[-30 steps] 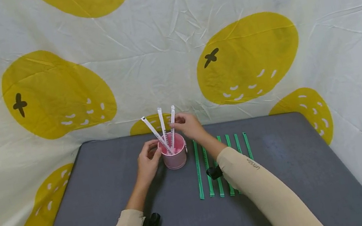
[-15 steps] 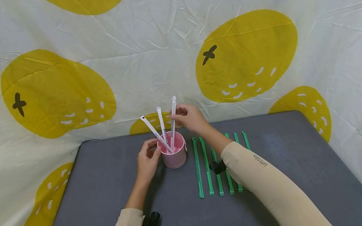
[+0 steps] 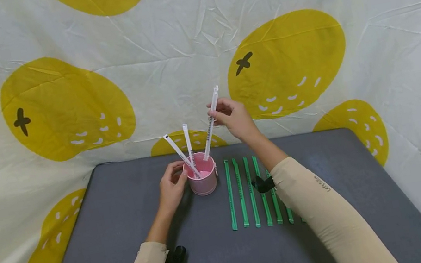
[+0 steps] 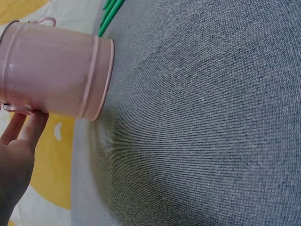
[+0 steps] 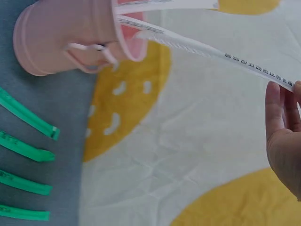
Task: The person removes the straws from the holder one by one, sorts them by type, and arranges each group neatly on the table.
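A small pink bucket stands upright on the table, two white paper-wrapped straws leaning in it. My left hand holds the bucket's left side, thumb near the rim; in the left wrist view its fingers meet the bucket by a side handle. Above and right of the bucket, my right hand pinches a third white paper-wrapped straw near its upper part. That straw slants, its lower end at the bucket's mouth. Printed lettering runs along the straw in the right wrist view.
Several green wrapped straws lie in a parallel row on the dark grey table, right of the bucket; my right forearm covers some. A pale cloth with yellow fruit shapes hangs behind the table.
My right hand has moved up and to the right, drawing the white straw most of the way out of the bucket. My left hand and the bucket have stayed put.
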Demonstrator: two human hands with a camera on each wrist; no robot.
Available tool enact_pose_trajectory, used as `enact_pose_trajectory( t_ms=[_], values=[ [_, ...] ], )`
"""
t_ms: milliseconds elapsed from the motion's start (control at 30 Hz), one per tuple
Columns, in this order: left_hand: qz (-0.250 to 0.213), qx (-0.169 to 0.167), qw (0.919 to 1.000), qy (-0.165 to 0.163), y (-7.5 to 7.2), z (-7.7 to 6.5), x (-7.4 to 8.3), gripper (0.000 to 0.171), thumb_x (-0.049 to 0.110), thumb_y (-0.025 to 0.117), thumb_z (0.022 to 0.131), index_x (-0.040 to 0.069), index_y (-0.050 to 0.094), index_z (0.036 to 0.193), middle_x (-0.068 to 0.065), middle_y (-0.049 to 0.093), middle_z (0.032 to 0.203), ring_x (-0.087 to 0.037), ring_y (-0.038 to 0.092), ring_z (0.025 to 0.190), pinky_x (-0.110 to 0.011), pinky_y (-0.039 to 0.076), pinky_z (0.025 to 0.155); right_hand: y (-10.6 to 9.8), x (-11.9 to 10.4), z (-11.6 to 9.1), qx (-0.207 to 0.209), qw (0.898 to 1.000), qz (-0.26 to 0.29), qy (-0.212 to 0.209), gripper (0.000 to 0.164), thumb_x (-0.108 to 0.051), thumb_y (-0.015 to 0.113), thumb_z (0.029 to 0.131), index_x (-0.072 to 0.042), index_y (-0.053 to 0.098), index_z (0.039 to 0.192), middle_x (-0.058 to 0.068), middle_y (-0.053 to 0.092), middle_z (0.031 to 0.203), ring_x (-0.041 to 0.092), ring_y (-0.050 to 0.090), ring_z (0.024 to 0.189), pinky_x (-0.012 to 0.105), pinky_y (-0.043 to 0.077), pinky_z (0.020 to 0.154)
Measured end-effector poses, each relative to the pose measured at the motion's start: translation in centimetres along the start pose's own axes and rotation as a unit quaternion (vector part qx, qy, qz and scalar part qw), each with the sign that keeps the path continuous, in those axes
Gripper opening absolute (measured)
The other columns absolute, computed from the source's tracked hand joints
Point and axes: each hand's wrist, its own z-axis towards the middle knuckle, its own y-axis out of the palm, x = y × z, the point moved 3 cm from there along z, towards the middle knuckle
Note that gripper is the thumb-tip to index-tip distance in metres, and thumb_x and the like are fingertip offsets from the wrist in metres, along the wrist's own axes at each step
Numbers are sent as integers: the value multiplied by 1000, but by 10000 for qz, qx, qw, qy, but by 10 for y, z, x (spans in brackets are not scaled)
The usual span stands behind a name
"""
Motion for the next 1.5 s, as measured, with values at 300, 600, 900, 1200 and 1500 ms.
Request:
enact_pose_trajectory(
  t_ms=[300, 600, 900, 1200, 1500],
  values=[
    [79, 92, 9999, 47, -2, 0, 0, 34, 3, 61, 92, -8, 55, 123, -29, 60, 121, -42, 60, 111, -47, 50, 96, -31, -14, -1, 524, 9967, 567, -233, 25, -5, 67, 88, -1, 66, 113, 6, 66, 94, 19, 66, 85, 42, 56, 83],
    [32, 91, 9999, 51, -1, 0, 1, 34, 3, 61, 92, -8, 55, 123, -29, 60, 121, -39, 58, 114, -49, 48, 99, -75, 3, -13, 898, 9934, 696, -151, 30, -12, 72, 85, -5, 68, 114, 5, 67, 94, 16, 67, 83, 29, 59, 75],
    [-19, 109, 9999, 108, -2, 1, 0, 33, 2, 61, 92, -9, 55, 123, -29, 60, 121, -42, 58, 114, -54, 46, 99, -119, 19, -49, 1188, 9912, 557, 157, 28, -4, 67, 88, 1, 66, 116, 6, 69, 94, 14, 68, 83, 26, 59, 73],
    [3, 117, 9999, 102, -1, 0, 0, 34, 3, 61, 92, -9, 54, 123, -28, 61, 120, -41, 59, 112, -54, 47, 98, -152, 46, -79, 1302, 9891, -178, 662, 34, -9, 68, 89, 6, 62, 119, 7, 69, 93, 12, 69, 78, 20, 58, 68],
    [-2, 121, 9999, 97, -1, 0, 1, 33, 2, 61, 92, -9, 55, 123, -29, 60, 120, -42, 59, 112, -51, 49, 96, -186, 94, -95, 1094, 9730, -1554, 1306, 45, -28, 68, 89, 0, 61, 124, -3, 71, 92, 2, 66, 74, 17, 56, 66]
  ],
)
